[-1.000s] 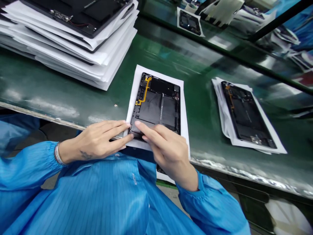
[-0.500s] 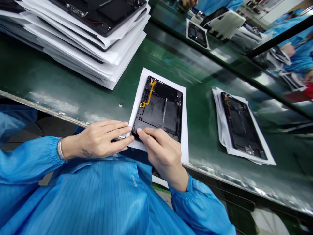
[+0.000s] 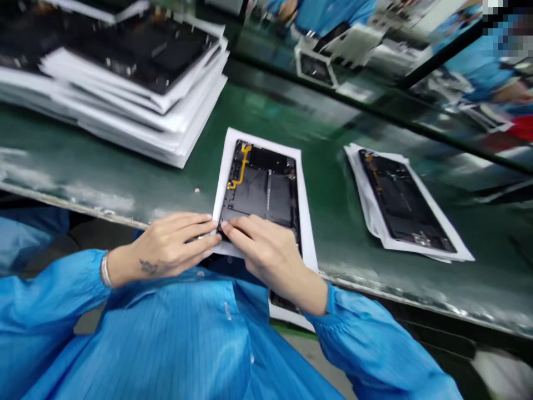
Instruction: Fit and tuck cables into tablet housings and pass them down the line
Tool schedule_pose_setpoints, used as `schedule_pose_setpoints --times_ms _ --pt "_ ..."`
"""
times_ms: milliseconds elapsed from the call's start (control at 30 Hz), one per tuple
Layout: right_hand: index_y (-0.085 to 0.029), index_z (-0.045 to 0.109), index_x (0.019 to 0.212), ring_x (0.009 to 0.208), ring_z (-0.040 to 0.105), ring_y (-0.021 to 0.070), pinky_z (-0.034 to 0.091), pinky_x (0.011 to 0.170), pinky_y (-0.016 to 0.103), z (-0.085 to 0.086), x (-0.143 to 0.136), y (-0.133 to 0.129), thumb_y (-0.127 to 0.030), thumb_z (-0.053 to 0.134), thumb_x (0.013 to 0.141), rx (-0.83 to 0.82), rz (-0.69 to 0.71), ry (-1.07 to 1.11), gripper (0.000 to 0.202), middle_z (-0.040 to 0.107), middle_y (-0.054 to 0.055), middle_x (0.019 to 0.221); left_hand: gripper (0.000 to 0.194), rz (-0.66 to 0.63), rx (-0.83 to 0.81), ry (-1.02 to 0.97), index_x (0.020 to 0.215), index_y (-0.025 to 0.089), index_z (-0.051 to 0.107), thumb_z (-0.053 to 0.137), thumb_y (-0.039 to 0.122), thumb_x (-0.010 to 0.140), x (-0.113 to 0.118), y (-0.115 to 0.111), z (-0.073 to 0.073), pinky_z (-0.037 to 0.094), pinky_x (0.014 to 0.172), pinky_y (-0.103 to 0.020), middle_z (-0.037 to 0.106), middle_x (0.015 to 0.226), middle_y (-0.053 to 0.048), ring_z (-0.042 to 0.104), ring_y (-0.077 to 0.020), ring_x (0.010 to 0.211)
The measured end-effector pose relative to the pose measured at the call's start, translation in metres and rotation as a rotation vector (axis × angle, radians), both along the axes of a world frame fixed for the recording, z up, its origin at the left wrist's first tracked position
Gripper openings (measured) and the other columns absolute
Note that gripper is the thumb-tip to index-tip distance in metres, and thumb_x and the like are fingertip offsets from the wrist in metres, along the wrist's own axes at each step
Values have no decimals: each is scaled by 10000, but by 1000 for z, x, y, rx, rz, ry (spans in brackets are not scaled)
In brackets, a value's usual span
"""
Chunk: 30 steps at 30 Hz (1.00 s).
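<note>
An opened tablet, black inside with a yellow flex cable along its left side, lies on a white paper sheet at the bench edge. My left hand is open, its fingers stretched out and touching the tablet's lower left edge. Bent over the same corner, my right hand presses its thumb and forefinger together just beside the left fingertips. Whatever sits between those fingers, if anything, is hidden. The right hand also covers the tablet's lower end.
At the left stand piles of tablets layered with white paper. Another tablet rests on paper sheets to the right. Below the bench edge, a further tablet on paper shows partly. A dark rail crosses behind; people in blue work beyond.
The view has shifted, so the bench things appear moved. My right hand has gone slightly towards the tablet's lower left corner and lies flatter. My left hand keeps its place at the edge.
</note>
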State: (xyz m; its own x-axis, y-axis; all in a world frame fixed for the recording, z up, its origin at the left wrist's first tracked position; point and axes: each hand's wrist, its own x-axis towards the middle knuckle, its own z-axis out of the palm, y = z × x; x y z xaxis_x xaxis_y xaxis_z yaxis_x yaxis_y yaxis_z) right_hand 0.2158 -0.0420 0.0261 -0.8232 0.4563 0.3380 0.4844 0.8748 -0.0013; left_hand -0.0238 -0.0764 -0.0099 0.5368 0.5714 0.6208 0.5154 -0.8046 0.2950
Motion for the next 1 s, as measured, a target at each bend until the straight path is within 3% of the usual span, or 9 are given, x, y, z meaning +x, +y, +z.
schedule_pose_setpoints --times_ms 133,233,333,433,500,633,833,933,1000 --pt "-161 620 1201 869 656 169 527 734 294 -15 7 -2 -164 473 1023 -85 -93 244 230 740 74 1033 360 119 -581 -297 1347 256 627 537 313 1004 -2 17 15 467 1162 -421 608 1431 -58 563 -240 1351" --pt "-165 615 1188 829 668 178 544 721 307 -25 11 -4 -232 510 1023 -52 -113 327 207 747 80 992 619 146 -1017 -563 1516 249 440 605 438 949 6 40 34 424 1184 -461 399 1600 -93 423 -290 1461" --pt "-168 631 1117 785 670 172 547 685 298 -32 11 -5 -190 493 1017 8 -63 370 172 746 75 947 736 84 -1212 -577 1578 240 308 601 476 944 19 59 50 479 1134 -440 212 1674 -126 358 -304 1497" --pt "-171 634 1100 765 682 171 563 682 299 -39 10 -2 -132 468 1002 47 -32 419 197 736 67 915 736 144 -1165 -454 1590 203 234 542 457 972 30 72 57 594 981 -422 153 1670 -217 501 -305 1400" --pt "-176 637 1108 784 699 179 577 685 303 -42 10 1 -105 471 984 77 -20 461 219 733 70 937 698 212 -1083 -394 1585 167 204 489 427 1004 35 78 59 641 868 -394 294 1607 -273 621 -280 1272" --pt "-194 643 1139 818 724 180 597 715 297 -46 7 7 -111 483 978 136 -9 610 241 727 76 979 424 255 -865 -227 1452 172 430 415 351 1068 40 88 58 649 755 -278 683 1245 -152 729 -187 1046" --pt "-212 624 1244 837 725 185 590 795 308 -53 6 13 -131 550 967 183 32 677 298 719 68 1000 312 329 -737 -19 1062 147 681 442 347 1070 53 96 56 615 746 -251 699 1023 -46 702 -140 875" --pt "-250 588 1342 857 728 209 577 828 339 -51 13 6 -114 582 947 180 -34 720 418 724 71 1053 347 414 -626 83 993 132 689 441 364 1067 53 114 70 611 724 -241 693 943 -24 706 -145 848" --pt "-283 579 1365 860 727 212 577 832 345 -48 19 0 -113 588 943 134 -104 763 455 721 64 1081 266 454 -530 104 1034 120 670 534 348 1035 42 135 93 619 775 -306 698 982 -44 706 -165 892"
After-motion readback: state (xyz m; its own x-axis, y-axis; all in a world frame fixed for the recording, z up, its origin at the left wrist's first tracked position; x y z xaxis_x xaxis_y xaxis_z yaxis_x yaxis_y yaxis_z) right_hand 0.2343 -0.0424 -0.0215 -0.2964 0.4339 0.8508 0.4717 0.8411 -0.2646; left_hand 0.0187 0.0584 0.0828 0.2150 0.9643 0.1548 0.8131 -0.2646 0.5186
